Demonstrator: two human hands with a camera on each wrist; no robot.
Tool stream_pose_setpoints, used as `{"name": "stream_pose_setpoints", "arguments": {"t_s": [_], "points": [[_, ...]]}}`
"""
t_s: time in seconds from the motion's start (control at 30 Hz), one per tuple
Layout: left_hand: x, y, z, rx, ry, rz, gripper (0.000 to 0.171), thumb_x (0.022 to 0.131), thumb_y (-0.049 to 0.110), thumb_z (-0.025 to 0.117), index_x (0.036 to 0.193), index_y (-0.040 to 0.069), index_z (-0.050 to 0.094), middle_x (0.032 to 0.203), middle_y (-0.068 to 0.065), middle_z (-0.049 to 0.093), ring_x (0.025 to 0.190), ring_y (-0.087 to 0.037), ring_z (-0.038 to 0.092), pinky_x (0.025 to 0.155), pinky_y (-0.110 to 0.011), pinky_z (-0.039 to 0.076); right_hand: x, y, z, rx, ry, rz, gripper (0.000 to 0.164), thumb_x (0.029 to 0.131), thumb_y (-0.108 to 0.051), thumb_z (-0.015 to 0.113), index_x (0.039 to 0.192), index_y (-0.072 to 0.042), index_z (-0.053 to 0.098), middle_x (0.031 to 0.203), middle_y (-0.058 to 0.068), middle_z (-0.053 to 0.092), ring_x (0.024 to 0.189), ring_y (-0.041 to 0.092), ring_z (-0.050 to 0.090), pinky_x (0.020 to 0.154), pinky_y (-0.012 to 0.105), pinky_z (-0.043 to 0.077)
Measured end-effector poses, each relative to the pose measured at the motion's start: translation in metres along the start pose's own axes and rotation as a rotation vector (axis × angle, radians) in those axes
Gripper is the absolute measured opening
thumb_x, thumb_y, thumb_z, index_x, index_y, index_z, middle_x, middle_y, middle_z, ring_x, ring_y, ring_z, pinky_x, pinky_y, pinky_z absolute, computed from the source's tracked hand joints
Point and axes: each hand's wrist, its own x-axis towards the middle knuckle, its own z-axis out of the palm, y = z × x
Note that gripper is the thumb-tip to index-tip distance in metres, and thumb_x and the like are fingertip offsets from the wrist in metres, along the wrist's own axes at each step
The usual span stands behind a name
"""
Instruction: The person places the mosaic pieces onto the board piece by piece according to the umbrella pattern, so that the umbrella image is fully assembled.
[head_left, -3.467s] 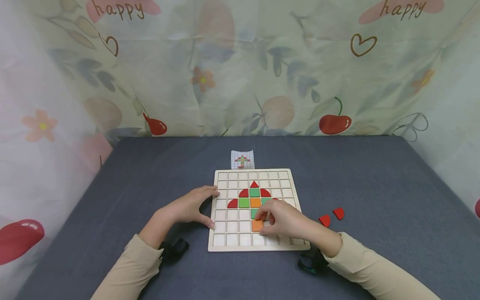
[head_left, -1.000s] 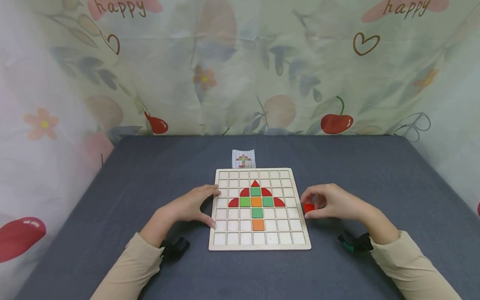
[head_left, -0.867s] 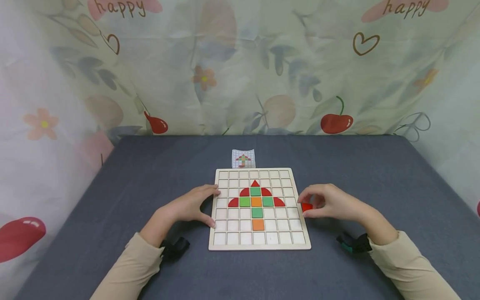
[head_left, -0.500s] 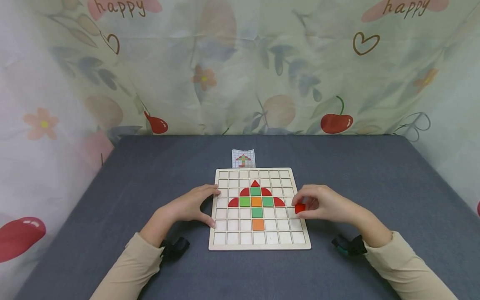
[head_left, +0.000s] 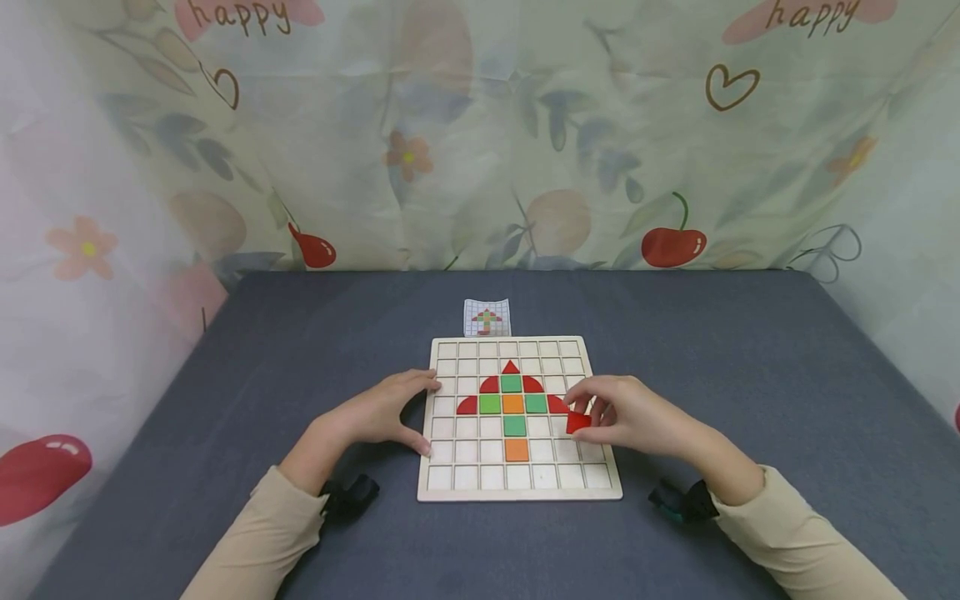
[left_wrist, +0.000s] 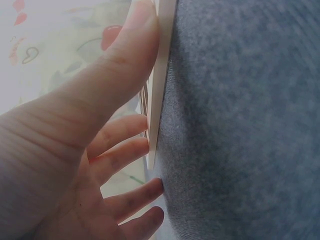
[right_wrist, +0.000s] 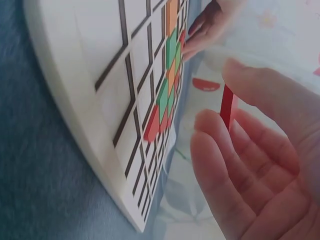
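Note:
In the head view my right hand (head_left: 633,414) pinches a red tile (head_left: 578,423) between thumb and fingers, over the right part of a pale wooden grid board (head_left: 517,494). Seen edge-on in the right wrist view, the red tile (right_wrist: 227,106) is clear of the board; whether a second tile lies behind it I cannot tell. My left hand (head_left: 381,411) rests at the board's left edge, thumb and fingers spread along it. Set in the board are a red triangle (head_left: 510,367), red quarter-circles (head_left: 467,406), green squares (head_left: 514,426) and orange squares (head_left: 517,450).
A small printed card (head_left: 487,317) with a coloured pattern on a grid lies just behind the board. Dark grey cloth covers the table (head_left: 315,321). A patterned curtain (head_left: 480,167) hangs behind it. A black strap device (head_left: 682,502) sits at my right wrist.
My right hand has left the orange square, picked up red from the table at right, and carried it left over the board. The loose red tiles no longer show there. My left hand stays put.

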Motion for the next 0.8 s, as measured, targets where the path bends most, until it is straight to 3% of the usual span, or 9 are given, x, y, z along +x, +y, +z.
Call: {"name": "stream_pose_setpoints", "arguments": {"t_s": [0.33,0.8], "points": [[0.000,0.000,-0.001,-0.007,0.000,0.004,0.089,0.067,0.039,0.082,0.138,0.004,0.041,0.150,-0.016,0.032,0.139,-0.034,0.029,0.111,-0.051,0.028,0.006,-0.009,0.009,0.012,0.016,-0.048,0.022,0.077,-0.016,0.076,0.096,-0.009,0.067,0.086,-0.002,0.064,0.073,0.003,0.057,0.064,0.019,0.052],[0.000,-0.001,0.000,-0.004,-0.002,-0.008,0.090,0.067,0.041,0.081,0.139,0.004,0.040,0.150,-0.015,0.032,0.139,-0.034,0.029,0.111,-0.051,0.028,0.015,-0.019,0.027,0.033,-0.053,-0.074,0.022,0.078,-0.020,0.075,0.098,-0.011,0.069,0.088,-0.004,0.063,0.071,0.001,0.053,0.065,0.018,0.051]]}}
